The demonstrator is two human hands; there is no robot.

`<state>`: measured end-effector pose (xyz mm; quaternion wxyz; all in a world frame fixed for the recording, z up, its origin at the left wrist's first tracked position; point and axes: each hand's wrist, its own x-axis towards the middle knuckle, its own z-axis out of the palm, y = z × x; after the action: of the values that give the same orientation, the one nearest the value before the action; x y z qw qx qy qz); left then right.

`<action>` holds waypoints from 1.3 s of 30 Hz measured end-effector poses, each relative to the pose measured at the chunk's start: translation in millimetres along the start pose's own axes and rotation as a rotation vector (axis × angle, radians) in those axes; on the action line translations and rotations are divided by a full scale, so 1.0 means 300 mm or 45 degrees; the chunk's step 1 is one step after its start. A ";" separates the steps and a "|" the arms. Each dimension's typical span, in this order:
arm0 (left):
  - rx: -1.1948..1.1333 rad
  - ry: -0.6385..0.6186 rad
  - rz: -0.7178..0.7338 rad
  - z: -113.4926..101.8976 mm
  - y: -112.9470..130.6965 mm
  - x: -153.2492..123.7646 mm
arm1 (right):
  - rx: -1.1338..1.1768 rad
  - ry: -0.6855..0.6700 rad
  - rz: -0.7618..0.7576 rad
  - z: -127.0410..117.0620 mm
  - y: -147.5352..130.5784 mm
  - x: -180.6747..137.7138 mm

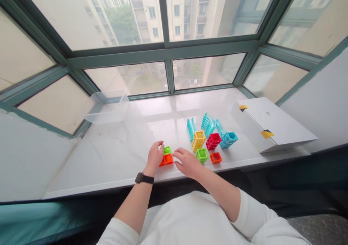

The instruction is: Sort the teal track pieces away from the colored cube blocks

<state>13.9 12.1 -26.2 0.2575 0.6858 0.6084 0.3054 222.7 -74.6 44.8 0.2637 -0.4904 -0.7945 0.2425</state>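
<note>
A small cluster of orange blocks [168, 159] and a green block [167, 150] sits on the white sill between my hands. My left hand [155, 155] rests at the cluster's left side, fingers stretched forward and partly covering it; whether it grips a block is hard to see. On the other side, my right hand [188, 162] has its fingers apart, the tips close to the orange blocks. Just right of it stand a green hollow block [202, 155], a yellow block stack [199, 141], a red block stack [213, 141] and a single orange-red block [216, 158].
Behind the stacks lie translucent blue track pieces [208, 124], with a blue block tower [228, 139] to their right. A clear plastic bin [107, 109] stands at the back left. A white box [274, 123] occupies the right end. Windows border the marble-patterned sill [116, 154].
</note>
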 end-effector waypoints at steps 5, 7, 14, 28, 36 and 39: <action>0.081 -0.085 0.006 0.042 0.004 -0.039 | -0.159 -0.195 0.133 0.128 0.058 0.046; 0.092 -0.098 0.007 0.049 0.005 -0.043 | -0.212 -0.222 0.189 0.151 0.069 0.047; 0.092 -0.134 0.001 0.052 -0.002 -0.039 | -0.297 -0.275 0.263 0.178 0.069 0.026; 0.038 -0.181 -0.012 0.048 0.010 -0.034 | 0.028 0.003 0.245 0.083 0.038 -0.024; 0.123 -0.275 0.138 0.014 0.042 -0.039 | 0.554 0.507 0.151 -0.113 -0.050 -0.045; 0.222 -0.294 0.231 0.009 0.052 -0.034 | 0.591 0.626 0.138 -0.160 -0.053 -0.065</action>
<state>25.8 0.0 -17.8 0.2365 0.7883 0.5344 0.1924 251.2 -92.6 87.3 0.5387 -0.5026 -0.6034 0.3051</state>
